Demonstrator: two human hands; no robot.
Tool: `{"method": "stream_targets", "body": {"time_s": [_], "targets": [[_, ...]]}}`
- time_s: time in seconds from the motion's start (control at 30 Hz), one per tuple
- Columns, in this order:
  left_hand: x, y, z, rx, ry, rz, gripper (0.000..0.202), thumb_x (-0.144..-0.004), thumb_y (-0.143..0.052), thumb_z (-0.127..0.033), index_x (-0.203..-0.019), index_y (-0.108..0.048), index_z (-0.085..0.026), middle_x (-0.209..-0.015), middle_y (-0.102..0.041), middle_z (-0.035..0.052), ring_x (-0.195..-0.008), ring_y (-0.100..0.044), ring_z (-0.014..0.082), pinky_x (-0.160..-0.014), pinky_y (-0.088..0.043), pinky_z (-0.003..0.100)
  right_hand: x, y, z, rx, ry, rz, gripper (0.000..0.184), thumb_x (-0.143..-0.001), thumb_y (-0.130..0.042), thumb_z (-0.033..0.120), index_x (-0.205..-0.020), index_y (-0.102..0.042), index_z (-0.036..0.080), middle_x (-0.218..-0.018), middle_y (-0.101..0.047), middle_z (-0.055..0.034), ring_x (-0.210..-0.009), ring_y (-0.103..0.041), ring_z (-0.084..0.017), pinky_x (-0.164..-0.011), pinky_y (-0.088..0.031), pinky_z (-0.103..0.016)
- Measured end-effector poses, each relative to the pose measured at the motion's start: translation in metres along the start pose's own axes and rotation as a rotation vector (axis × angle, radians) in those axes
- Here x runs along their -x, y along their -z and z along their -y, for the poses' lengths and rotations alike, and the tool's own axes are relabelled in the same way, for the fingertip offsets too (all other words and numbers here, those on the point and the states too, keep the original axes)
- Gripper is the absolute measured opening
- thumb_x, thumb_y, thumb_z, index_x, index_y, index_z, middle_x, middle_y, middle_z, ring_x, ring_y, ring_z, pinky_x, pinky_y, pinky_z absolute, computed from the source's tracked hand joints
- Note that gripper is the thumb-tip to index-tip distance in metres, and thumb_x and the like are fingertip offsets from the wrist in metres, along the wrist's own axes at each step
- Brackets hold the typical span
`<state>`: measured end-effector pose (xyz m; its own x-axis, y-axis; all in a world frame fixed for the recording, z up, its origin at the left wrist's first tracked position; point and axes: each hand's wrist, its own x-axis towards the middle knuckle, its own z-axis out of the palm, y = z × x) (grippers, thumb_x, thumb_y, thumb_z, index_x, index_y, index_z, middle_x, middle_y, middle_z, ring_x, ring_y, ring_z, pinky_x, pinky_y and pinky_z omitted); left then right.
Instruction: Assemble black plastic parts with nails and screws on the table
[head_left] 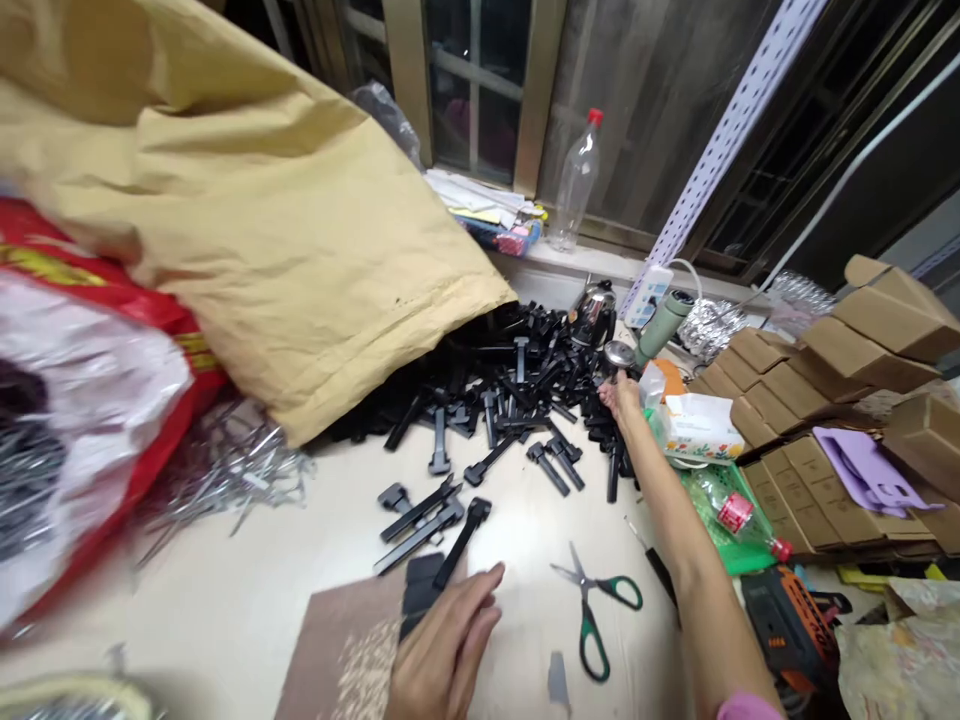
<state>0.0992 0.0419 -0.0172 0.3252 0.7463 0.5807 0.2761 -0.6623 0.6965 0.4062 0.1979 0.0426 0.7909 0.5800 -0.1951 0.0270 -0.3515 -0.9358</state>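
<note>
My left hand [451, 645] is low in the middle of the view, fingers stretched out, over the edge of a brown board [341, 640]. Right by its fingers lie a flat black piece [421, 583] and a black T-shaped plastic part [465, 540]. My right arm reaches far forward, and my right hand [621, 396] is closed around a small round metal vessel [619, 354], of which mainly the shiny top shows. To its left spreads a heap of black plastic parts [517, 370]. Several loose ones lie on the white table [330, 520].
Green-handled scissors [592, 600] lie between my arms. At left are a paper sack [300, 250], a red bag [82, 270] and metal rods [217, 470]. At right stand a green flask [664, 325], a tissue pack [701, 425], cartons [810, 480] and a power tool [791, 620].
</note>
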Motion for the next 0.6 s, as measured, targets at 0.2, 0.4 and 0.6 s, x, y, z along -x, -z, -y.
{"method": "stream_targets", "body": {"time_s": [0.2, 0.4, 0.6], "targets": [[-0.021, 0.005, -0.012, -0.010, 0.038, -0.098, 0.022, -0.087, -0.050, -0.015, -0.104, -0.064, -0.019, -0.091, -0.073, 0.0055, -0.082, -0.070, 0.0166, -0.076, -0.058, 0.027, 0.067, -0.002, -0.016, 0.294, 0.240, 0.130, 0.013, -0.088, -0.050, 0.022, -0.081, -0.059, 0.017, -0.070, -0.056, 0.0015, -0.065, -0.053, -0.011, -0.059, -0.038, -0.021], [-0.023, 0.032, -0.027, 0.146, 0.405, -0.175, 0.026, -0.090, -0.047, -0.034, -0.103, -0.062, -0.017, -0.088, -0.071, 0.0048, -0.064, -0.068, 0.0127, -0.058, -0.058, 0.024, 0.140, -0.001, -0.051, 0.997, 0.467, 0.161, 0.018, -0.078, -0.067, 0.025, -0.093, -0.062, 0.016, -0.102, -0.060, -0.0122, -0.099, -0.054, -0.027, -0.078, -0.039, -0.033], [-0.011, 0.053, -0.019, -0.037, 0.366, -0.130, 0.028, -0.092, -0.042, -0.032, -0.102, -0.062, -0.015, -0.093, -0.069, 0.0074, -0.077, -0.065, 0.0164, -0.067, -0.055, 0.030, 0.140, 0.004, -0.064, 1.128, 0.455, 0.083, 0.021, -0.086, -0.054, 0.015, -0.106, -0.060, 0.015, -0.115, -0.054, -0.0172, -0.105, -0.052, -0.028, -0.085, -0.037, -0.035]]}}
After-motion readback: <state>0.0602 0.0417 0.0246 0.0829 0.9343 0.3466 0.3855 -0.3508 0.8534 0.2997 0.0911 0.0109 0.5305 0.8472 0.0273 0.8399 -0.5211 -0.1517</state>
